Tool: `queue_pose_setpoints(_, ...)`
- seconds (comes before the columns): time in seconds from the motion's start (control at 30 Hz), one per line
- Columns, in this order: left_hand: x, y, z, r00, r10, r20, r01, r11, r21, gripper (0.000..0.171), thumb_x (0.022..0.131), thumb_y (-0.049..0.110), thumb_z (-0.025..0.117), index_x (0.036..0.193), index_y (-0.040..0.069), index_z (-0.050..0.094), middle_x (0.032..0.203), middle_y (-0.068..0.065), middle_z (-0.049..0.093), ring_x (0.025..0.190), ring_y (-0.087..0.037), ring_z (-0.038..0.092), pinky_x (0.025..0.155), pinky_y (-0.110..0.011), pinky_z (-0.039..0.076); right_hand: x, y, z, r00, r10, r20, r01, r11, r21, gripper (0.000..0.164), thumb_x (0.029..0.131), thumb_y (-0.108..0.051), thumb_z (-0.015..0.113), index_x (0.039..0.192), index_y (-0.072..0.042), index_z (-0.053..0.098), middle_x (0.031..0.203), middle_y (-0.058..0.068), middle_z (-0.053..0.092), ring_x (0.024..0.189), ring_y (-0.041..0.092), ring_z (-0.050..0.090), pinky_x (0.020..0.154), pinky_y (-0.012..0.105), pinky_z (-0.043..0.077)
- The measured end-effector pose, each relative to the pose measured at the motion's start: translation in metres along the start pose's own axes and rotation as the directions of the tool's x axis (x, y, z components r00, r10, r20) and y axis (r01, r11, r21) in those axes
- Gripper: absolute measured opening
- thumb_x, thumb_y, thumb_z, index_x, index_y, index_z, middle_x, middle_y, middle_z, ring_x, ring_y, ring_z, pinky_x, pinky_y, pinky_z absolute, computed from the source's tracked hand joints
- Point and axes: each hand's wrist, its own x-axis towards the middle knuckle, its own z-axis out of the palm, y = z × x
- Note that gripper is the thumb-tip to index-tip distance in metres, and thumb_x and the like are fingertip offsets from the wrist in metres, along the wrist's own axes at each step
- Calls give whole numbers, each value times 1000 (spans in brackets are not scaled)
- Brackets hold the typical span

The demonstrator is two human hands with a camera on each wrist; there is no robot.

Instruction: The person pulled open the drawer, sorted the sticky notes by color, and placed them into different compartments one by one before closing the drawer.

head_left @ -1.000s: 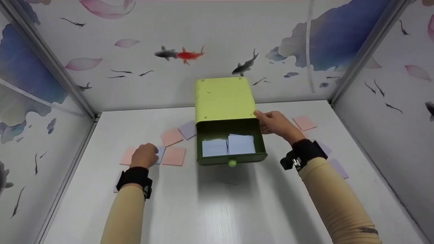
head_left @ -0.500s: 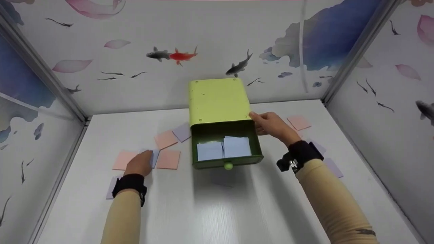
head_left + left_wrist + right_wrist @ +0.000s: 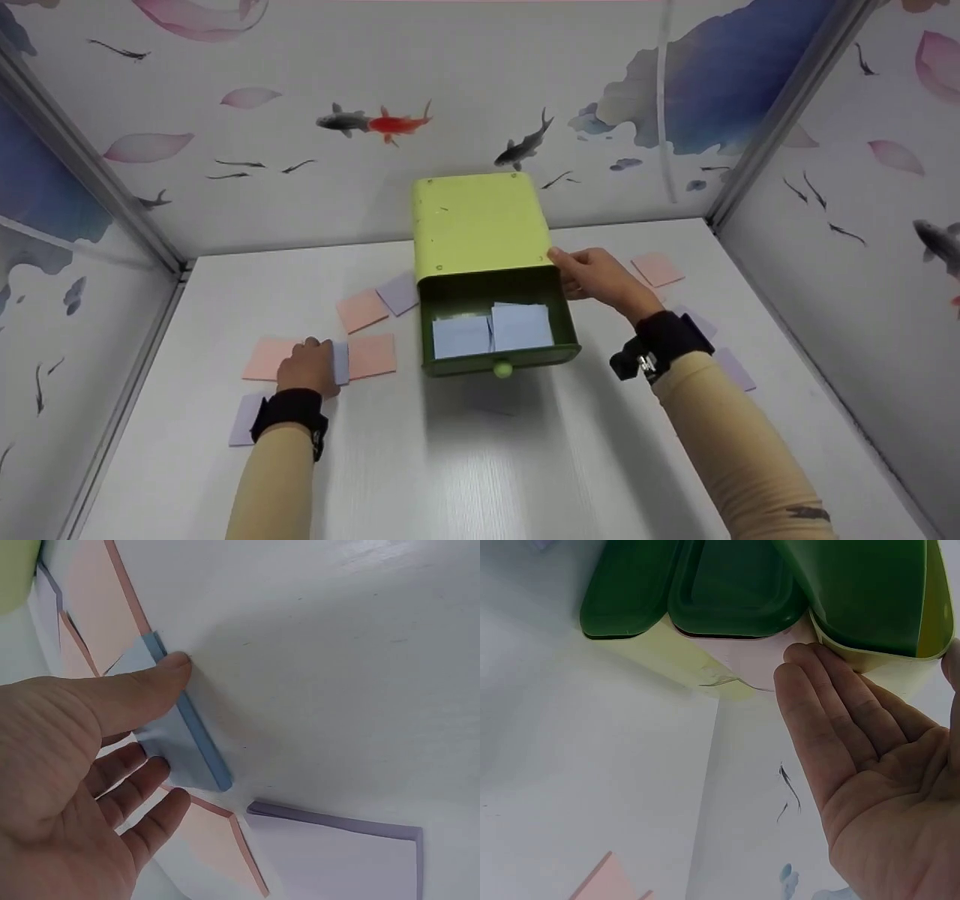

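Observation:
My left hand (image 3: 309,366) is at a blue sticky-note pad (image 3: 342,364) on the table, between pink sticky-note pads. In the left wrist view, the thumb lies over the blue pad's (image 3: 191,735) near edge and curled fingers are at its other side; the index finger is mostly hidden. My right hand (image 3: 600,277) touches a lime-green drawer cabinet (image 3: 480,225), thumb at the top corner. Its straight fingers (image 3: 814,724) lie along the side in the right wrist view. The cabinet's top drawer (image 3: 502,367) is pulled out, with light-blue pads (image 3: 521,326) inside.
Left of the cabinet lie pink pads (image 3: 373,355) and purple pads (image 3: 396,294). Another purple pad (image 3: 246,420) is beside my left wrist. On the right are a pink pad (image 3: 658,268) and purple pads (image 3: 735,367). A patterned wall (image 3: 480,90) stands behind the cabinet.
The head view has shifted slightly. My left hand has come a little nearer, and the blue pad beneath it has slid slightly towards me. My right hand stays at the cabinet.

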Motion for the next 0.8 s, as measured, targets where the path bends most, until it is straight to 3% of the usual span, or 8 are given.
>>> queue_pose_setpoints(0.17, -5, 1, -10, 998, -10, 64, 11, 1000, -15, 67, 76, 21, 81, 127, -11, 54, 121, -33, 54, 106, -45, 57, 84, -55, 52, 1, -3, 0, 1000, -11, -3, 11, 1000, 11, 70, 95, -61, 46, 125, 0, 61, 115, 20, 69, 107, 29, 68, 94, 42, 53)
queue_pose_setpoints(0.37, -9, 4, -16, 1000, 1, 22, -1, 1000, 1, 40, 77, 6, 77, 113, -6, 63, 102, -27, 64, 90, -40, 64, 76, -52, 54, 0, -4, 0, 1000, -15, -4, 15, 1000, 3, 69, 96, -60, 45, 126, 0, 61, 116, 20, 69, 108, 31, 67, 96, 43, 52)
queue_pose_setpoints(0.67, -16, 4, -14, 997, -52, 52, 57, 994, -90, 47, 76, 6, 79, 116, -9, 60, 108, -29, 61, 92, -39, 63, 81, -50, 54, -20, -29, 3, 1000, 5, 24, -5, 1000, -1, 57, 104, -44, 40, 128, 5, 59, 119, 25, 66, 111, 34, 65, 98, 48, 49)
queue_pose_setpoints(0.8, -15, 6, -14, 998, -52, 40, 55, 995, -78, 39, 79, 1, 73, 116, -8, 64, 109, -28, 63, 96, -40, 63, 85, -50, 53, -11, -14, 1, 1000, 12, 20, -12, 1000, 9, 61, 102, -48, 40, 128, 4, 59, 120, 25, 65, 109, 33, 66, 97, 47, 50)
